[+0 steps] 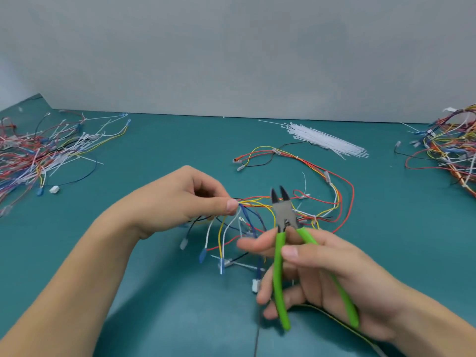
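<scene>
Our left hand [180, 199] pinching a bundle of coloured wires [257, 202] above the teal table [167, 150], our right hand [316, 274] gripping green-handled cutters [283, 217], blades parted just beside the wires, white cable ties [324, 140] behind.

Left pile: the tangle of wires [33, 150] at the table's [180, 150] left edge is cut off by the picture's left side; single strands are too fine to follow.
Right pile: the wire heap [448, 148] at the right edge runs out of the right side.
Pinch point: the left hand [180, 199] covers the spot where it holds the wire bundle [257, 202].
Fingers: the right hand [316, 276] is blurred under the cutters [285, 215] and half hides a white plug [255, 284].
Forearms: both leave by the bottom edge.
Cable ties [324, 137]: too thin to count.
</scene>
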`<state>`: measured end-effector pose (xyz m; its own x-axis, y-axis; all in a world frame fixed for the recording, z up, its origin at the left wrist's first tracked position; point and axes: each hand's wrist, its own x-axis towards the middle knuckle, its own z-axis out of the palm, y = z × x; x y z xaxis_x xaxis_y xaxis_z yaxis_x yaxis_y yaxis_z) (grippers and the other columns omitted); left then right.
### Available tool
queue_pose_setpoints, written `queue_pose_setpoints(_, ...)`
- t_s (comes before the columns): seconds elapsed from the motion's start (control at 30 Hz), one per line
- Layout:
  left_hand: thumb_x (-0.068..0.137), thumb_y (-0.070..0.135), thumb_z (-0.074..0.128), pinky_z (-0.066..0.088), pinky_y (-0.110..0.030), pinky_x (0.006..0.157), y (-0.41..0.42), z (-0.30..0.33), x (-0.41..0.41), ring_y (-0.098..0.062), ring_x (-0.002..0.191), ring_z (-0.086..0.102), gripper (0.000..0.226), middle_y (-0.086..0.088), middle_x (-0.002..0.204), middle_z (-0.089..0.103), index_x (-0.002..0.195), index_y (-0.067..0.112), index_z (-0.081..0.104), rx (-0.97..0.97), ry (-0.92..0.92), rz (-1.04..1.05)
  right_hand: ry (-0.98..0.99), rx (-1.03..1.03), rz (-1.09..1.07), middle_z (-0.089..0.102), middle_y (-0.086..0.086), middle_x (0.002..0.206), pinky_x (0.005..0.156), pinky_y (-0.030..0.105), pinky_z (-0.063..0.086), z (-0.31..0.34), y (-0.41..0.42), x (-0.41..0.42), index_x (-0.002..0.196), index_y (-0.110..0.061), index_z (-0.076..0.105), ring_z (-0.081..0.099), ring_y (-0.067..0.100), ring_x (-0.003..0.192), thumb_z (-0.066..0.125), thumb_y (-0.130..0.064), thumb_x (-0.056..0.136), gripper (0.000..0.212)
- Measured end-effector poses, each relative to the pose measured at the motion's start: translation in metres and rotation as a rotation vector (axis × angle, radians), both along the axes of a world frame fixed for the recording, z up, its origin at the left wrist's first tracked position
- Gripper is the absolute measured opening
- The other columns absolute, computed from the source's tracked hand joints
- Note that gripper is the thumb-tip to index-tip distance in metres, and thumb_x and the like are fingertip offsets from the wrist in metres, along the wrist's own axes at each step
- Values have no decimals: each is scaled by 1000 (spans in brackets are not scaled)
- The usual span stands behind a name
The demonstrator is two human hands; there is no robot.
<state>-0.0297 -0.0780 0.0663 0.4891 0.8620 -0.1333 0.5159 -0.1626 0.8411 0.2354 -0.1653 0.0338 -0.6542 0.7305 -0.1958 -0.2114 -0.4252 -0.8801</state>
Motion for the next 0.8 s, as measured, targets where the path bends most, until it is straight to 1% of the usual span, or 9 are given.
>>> queue_pose_setpoints(0.07,89,45,77,36,-11,51,1,-2,3,-2,56,48,27,9,68,69,87,18,81,-56,-87,25,4,9,-106,54,35,138,79,55,57,3,3,2,124,-6,69,70,41,91,70,-24,85,43)
queue_pose_setpoints(0.23,87,46,71,36,-16,44,3,-6,9,-5,54,53,34,-6,81,75,94,15,81,-297,-281,102,-2,30,-252,51,34,139,78,56,57,6,9,9,126,-5,68,69,37,90,72,-25,80,50)
queue_pose_setpoints(0.33,88,41,73,41,-17,50,4,-9,12,-9,62,60,32,-7,86,75,98,13,81,-385,-367,110,0,22,-276,51,35,136,80,58,57,5,10,11,127,-6,68,69,38,91,72,-24,81,49)
queue_pose_setpoints(0.47,87,32,79,43,-17,49,4,-11,15,-10,61,61,30,-10,86,76,104,7,80,-411,-402,130,10,34,-303,64,24,115,78,56,58,3,11,11,128,-8,68,70,36,90,72,-25,80,51)
queue_pose_setpoints(0.53,85,30,76,45,-18,51,4,-11,17,-11,61,62,29,-11,85,76,102,7,80,-428,-398,152,-2,50,-327,64,21,122,76,53,58,4,12,11,127,-8,70,70,34,89,71,-22,83,46)
queue_pose_setpoints(0.6,83,30,72,48,-21,57,3,-12,20,-12,63,64,23,-13,87,77,93,12,82,-451,-392,161,-15,53,-349,65,16,133,76,52,58,4,12,10,122,-10,72,71,32,90,67,-19,85,39)
queue_pose_setpoints(0.67,82,30,71,52,-21,61,2,-13,23,-12,66,66,20,-12,89,77,90,15,82,-461,-385,150,-40,55,-358,66,12,135,77,52,59,4,12,9,118,-13,74,72,33,96,69,-20,84,34)
queue_pose_setpoints(0.73,84,30,71,51,-22,64,1,-14,25,-11,69,65,21,-8,90,77,94,15,82,-459,-359,104,-97,67,-367,72,13,126,77,51,61,3,11,6,111,-18,76,73,32,103,75,-22,83,29)
queue_pose_setpoints(0.8,87,31,71,49,-25,65,-2,-16,28,-11,71,63,24,-6,90,76,100,13,80,-464,-329,48,-170,87,-404,76,16,111,74,50,62,1,9,1,104,-21,77,74,28,98,82,-21,82,23)
